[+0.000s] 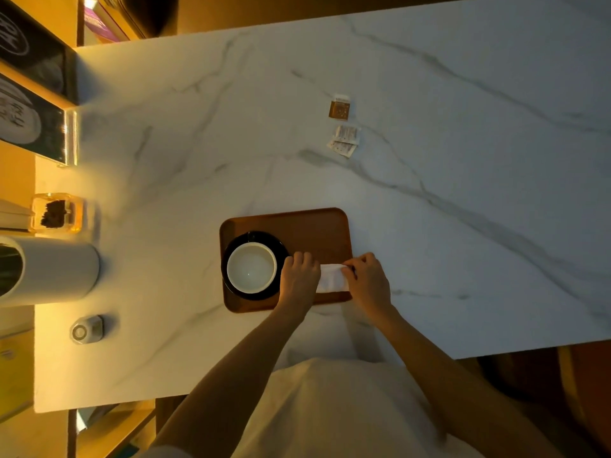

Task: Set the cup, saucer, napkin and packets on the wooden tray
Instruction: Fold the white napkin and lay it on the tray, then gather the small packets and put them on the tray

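Observation:
A brown wooden tray [310,226] lies on the marble table near me. On its left part a white cup [251,267] stands on a black saucer [281,246]. A folded white napkin [332,277] lies on the tray's near right part. My left hand [299,279] rests on the napkin's left end, fingers curled. My right hand [367,280] pinches its right end at the tray's edge. A brown packet [339,109] and two white packets [345,140] lie on the table farther back, off the tray.
The marble table [463,160] stretches far to the right. At the left stand a white cylinder [56,269], a clear jar with dark contents [56,213], a small round device [86,329] and framed signs [29,117]. The table's near edge runs just before my body.

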Available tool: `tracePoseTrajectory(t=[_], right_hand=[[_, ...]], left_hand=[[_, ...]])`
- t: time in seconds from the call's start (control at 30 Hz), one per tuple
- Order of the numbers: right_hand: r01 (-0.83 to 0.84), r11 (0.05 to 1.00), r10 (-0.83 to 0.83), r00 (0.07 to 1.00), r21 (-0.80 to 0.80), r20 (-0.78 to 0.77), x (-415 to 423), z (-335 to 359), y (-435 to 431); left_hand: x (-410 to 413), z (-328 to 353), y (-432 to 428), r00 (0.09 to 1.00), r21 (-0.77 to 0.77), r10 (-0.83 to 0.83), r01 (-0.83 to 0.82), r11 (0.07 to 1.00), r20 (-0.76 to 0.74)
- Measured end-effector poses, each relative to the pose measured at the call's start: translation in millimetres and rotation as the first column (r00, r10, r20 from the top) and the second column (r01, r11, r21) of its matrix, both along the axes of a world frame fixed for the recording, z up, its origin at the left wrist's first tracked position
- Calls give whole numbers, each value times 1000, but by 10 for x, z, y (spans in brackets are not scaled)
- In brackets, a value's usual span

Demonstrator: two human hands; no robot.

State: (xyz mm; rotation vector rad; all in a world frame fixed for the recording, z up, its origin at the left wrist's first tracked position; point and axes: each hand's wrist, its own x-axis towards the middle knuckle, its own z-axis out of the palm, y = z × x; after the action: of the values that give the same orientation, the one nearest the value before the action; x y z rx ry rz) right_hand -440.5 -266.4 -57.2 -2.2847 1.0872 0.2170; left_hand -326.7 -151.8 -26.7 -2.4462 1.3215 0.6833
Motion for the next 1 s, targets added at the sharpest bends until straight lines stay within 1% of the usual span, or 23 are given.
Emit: tracePoseTrajectory(t=[0.13,0.2,0.3,0.37,0.4,0.47,0.57,0.63,0.7,0.77,0.9,1.0], right_hand=[[-23,999,22,999,-25,-46,3,-16,-39],[-27,999,25,999,-39,-44,16,-7,-49],[-88,993,88,996,-82,-5,-2,8,-64],[-147,986,147,989,-76,-4,-31,24,-78],[-149,987,149,989,-62,-6,-38,36,-85],[-88,995,89,996,-37,22,-8,82,-129],[88,994,-96,986,67,136,178,227,-343],[153,982,-175,960,113,218,375,321,-577],[198,971,-227,938,131,264,629,402,-840],[243,959,-274,922,143,273,937,445,-1115],[312,938,-341,909,152,240,1554,422,-1650],[336,933,-357,910,131,208,1961,367,-2033]], left_hand=[[-1,5,24,997,34,-80,79,996,19],[0,24,17,997,35,-78,77,996,29],[15,23,27,997,-32,-80,80,996,-7],[16,9,53,993,-52,-108,105,993,-48],[15,3,64,994,-74,-90,86,994,-59],[50,19,40,997,-166,-26,14,986,-73],[287,93,-140,999,-343,3,-18,939,-47],[592,160,-339,993,-406,98,-119,906,-72],[949,228,-597,960,-423,230,-278,863,-160],[1309,252,-890,914,-428,329,-402,809,-237],[1885,197,-1505,858,-448,413,-512,733,-305],[2177,109,-1959,801,-420,459,-594,686,-384]])
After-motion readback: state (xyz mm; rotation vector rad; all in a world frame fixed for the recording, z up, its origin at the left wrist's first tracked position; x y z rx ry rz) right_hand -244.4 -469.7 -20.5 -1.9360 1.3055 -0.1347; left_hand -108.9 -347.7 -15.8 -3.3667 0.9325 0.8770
